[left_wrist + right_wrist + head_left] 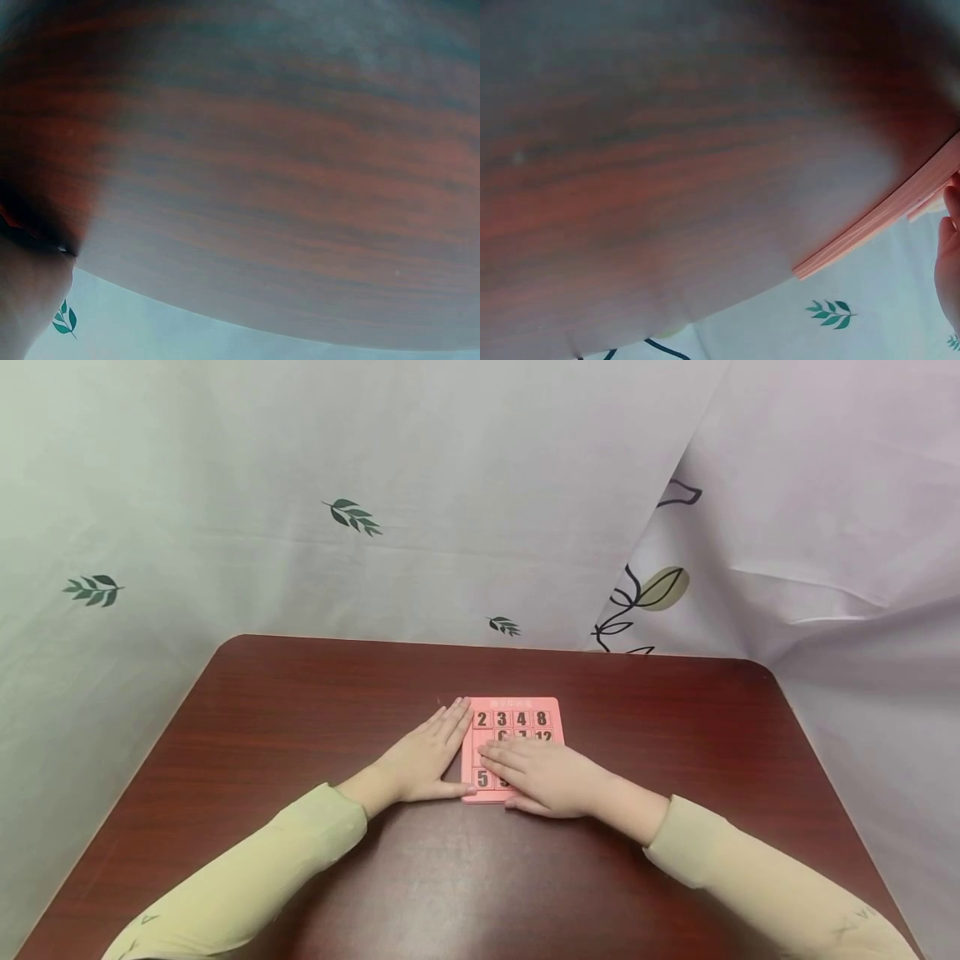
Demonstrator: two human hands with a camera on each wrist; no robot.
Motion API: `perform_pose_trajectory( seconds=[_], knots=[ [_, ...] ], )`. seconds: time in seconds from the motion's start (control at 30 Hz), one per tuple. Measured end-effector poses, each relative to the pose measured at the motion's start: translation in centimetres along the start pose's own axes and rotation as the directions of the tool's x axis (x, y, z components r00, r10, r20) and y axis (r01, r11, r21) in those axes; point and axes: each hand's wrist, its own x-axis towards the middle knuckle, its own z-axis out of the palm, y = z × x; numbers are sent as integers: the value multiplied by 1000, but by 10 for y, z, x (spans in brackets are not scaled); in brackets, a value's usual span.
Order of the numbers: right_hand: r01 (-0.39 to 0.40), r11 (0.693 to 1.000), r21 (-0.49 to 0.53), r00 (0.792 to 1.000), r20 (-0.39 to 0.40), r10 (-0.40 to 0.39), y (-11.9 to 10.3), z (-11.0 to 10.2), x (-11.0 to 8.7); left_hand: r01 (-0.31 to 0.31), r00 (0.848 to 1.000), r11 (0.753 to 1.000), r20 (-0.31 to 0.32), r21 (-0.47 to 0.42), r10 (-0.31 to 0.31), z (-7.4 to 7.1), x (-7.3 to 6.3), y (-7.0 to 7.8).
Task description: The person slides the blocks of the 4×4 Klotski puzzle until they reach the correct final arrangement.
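A pink number slide puzzle (517, 703) lies flat on the dark red wooden table, its top row reading 2, 3, 4, 8. My left hand (427, 760) lies along its left edge, fingers extended toward the top corner and thumb at the bottom-left corner. Across the middle and right of the tiles rests my right hand (558, 777), fingers straight, fingertips near the bare slot on the left. It hides several tiles; a 5 tile (482, 779) shows at the lower left. In the right wrist view the puzzle's side (877, 217) appears beside the right hand (949, 255).
The table (300, 710) has rounded far corners and reaches back to a pale curtain (450, 460) with leaf prints. More curtain (840, 568) hangs in folds at the right. The left wrist view shows mostly tabletop, with part of the hand at lower left.
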Motion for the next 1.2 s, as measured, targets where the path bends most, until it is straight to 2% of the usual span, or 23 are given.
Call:
perform_pose_trajectory(
  seconds=[0.23,0.37,0.5,0.67,0.83,1.0,1.2],
  knots=[
    [-100,995,9,992,73,100,9,0,10,1,1000,1000,-3,2,-1,1,1,0],
    [-115,993,13,991,75,114,9,-1,12,-2,1000,1000,0,-4,2,1,2,1],
    [-78,997,0,996,34,78,1,-1,6,-4,1000,1000,-1,-8,4,0,2,1],
    [27,999,-44,999,-25,-28,-15,-1,-6,-9,1000,1000,-6,-8,9,-1,1,1],
    [75,995,-60,997,-25,-77,-22,-1,-9,-4,1000,1000,-6,-15,4,-3,0,1],
    [15,999,-40,1000,9,-15,-15,2,-3,7,1000,1000,5,-22,-7,-3,-1,2],
    [-43,999,4,999,10,43,-8,2,2,11,1000,1000,12,-18,-11,-2,0,2]
  ],
)
